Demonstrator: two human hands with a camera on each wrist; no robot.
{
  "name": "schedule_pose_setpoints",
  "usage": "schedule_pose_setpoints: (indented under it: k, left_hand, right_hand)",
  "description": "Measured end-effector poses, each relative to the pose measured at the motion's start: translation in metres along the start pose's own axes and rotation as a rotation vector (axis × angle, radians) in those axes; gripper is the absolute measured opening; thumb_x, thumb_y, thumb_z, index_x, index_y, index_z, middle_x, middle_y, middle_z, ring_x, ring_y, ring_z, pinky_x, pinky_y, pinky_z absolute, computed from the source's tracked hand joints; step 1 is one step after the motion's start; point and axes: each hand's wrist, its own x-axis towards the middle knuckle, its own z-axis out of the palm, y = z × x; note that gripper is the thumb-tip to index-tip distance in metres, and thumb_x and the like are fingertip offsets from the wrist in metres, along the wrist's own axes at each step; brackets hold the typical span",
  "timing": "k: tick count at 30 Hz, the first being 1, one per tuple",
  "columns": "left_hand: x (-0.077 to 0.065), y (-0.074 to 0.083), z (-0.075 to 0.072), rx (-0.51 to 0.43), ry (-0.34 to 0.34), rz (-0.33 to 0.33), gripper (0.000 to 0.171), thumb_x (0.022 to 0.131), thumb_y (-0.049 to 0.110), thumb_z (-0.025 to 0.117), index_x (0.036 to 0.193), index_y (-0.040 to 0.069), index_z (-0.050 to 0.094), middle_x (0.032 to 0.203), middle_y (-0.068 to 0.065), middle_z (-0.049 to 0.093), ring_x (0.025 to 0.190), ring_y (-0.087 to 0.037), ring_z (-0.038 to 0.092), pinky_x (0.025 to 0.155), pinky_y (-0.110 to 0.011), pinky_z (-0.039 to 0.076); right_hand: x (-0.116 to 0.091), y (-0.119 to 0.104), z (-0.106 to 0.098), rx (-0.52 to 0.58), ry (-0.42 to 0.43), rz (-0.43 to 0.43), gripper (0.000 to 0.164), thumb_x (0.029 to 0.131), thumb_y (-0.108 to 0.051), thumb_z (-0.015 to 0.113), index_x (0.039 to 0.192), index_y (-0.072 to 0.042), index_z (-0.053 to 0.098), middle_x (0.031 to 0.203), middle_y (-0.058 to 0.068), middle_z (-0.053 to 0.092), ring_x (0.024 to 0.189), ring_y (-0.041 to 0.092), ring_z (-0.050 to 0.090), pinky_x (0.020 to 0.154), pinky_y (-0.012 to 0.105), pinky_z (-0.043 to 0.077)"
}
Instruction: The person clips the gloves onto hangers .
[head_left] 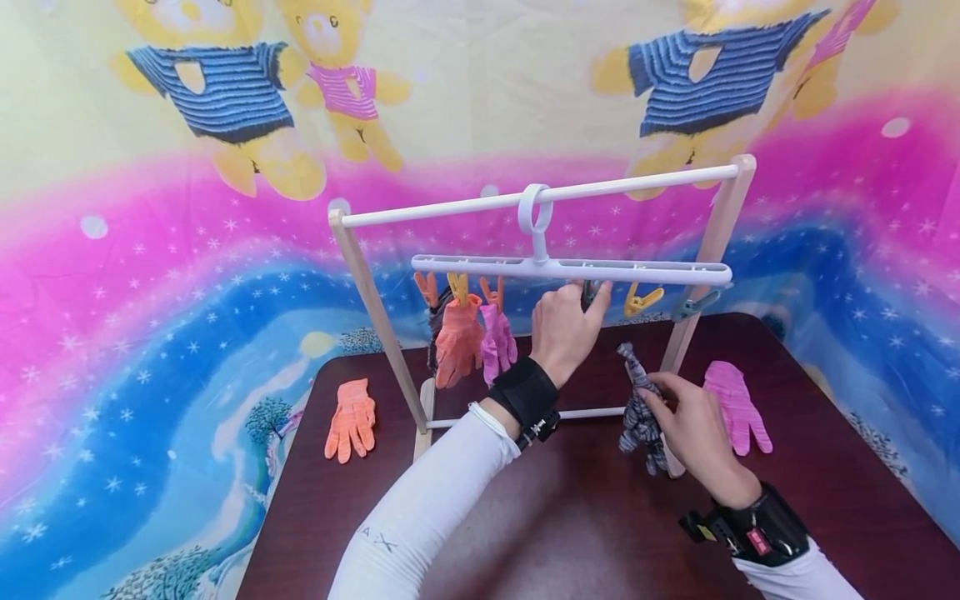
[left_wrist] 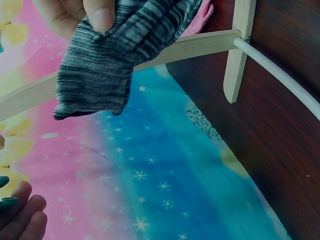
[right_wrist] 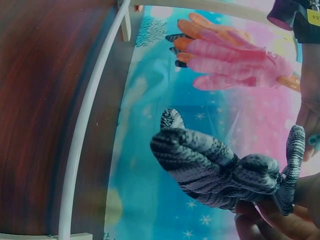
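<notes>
In the head view the marled grey-and-black knit glove point(head_left: 639, 417), at four o'clock from the centre, hangs with its long axis running from eleven to five, cuff uppermost, pinched between the right hand's point(head_left: 697, 433) thumb and fingers. The left wrist view shows that cuff broad and flat, pointing toward seven, where the head view gives only a narrow strip. The left hand point(head_left: 566, 329) pinches a dark green clip point(head_left: 588, 294) beneath the smooth white hanger point(head_left: 547, 268).

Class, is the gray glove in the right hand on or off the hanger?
Off: the right hand pinches the gray glove below the hanger, with a visible gap between.
</notes>
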Motion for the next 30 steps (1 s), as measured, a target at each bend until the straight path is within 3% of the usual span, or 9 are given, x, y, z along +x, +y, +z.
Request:
schedule_pose_setpoints:
  k: [5,16,19,24,30]
  left_hand:
    - [0.001,0.001,0.0,-0.024,0.009,-0.037,0.047,0.103,0.043,0.054,0.067,0.014,0.048,0.055,0.004,0.037,0.05,-0.012,0.046,0.051,-0.021,0.027]
    - [0.0,0.005,0.0,-0.107,-0.014,-0.072,0.049,0.104,0.04,0.054,0.065,0.01,0.046,0.055,0.003,0.032,0.046,-0.012,0.036,0.05,-0.021,0.021]
    - [0.001,0.006,0.0,-0.121,-0.019,-0.08,0.049,0.104,0.039,0.054,0.065,0.011,0.046,0.056,0.002,0.033,0.046,-0.013,0.037,0.05,-0.021,0.022]
    - [0.001,0.009,-0.001,-0.138,-0.037,-0.093,0.049,0.104,0.04,0.054,0.064,0.012,0.048,0.055,0.002,0.037,0.045,-0.013,0.039,0.049,-0.021,0.023]
    - [0.002,0.013,-0.004,-0.155,-0.055,-0.125,0.05,0.104,0.04,0.055,0.062,0.014,0.046,0.052,0.003,0.038,0.045,-0.014,0.04,0.049,-0.022,0.024]
  right_hand:
    - [0.002,-0.003,0.0,0.026,0.045,0.005,0.015,0.085,0.0,0.077,0.099,-0.002,0.074,0.082,0.013,0.076,0.071,-0.01,0.055,0.058,0.01,0.043]
    - [0.007,-0.013,0.004,0.077,0.134,-0.039,0.019,0.081,0.004,0.079,0.099,-0.002,0.074,0.084,0.014,0.077,0.078,-0.027,0.048,0.062,0.002,0.043]
    - [0.008,-0.015,0.005,0.085,0.144,-0.059,0.02,0.08,0.003,0.08,0.099,-0.002,0.075,0.086,0.014,0.078,0.078,-0.024,0.053,0.066,0.0,0.044]
    - [0.012,-0.018,0.008,0.083,0.161,-0.085,0.022,0.079,0.003,0.081,0.099,-0.003,0.075,0.088,0.012,0.078,0.074,-0.006,0.066,0.069,0.002,0.047]
    - [0.016,-0.02,0.009,0.094,0.174,-0.098,0.021,0.079,0.003,0.082,0.098,-0.005,0.075,0.087,0.01,0.078,0.077,-0.015,0.06,0.068,0.007,0.052]
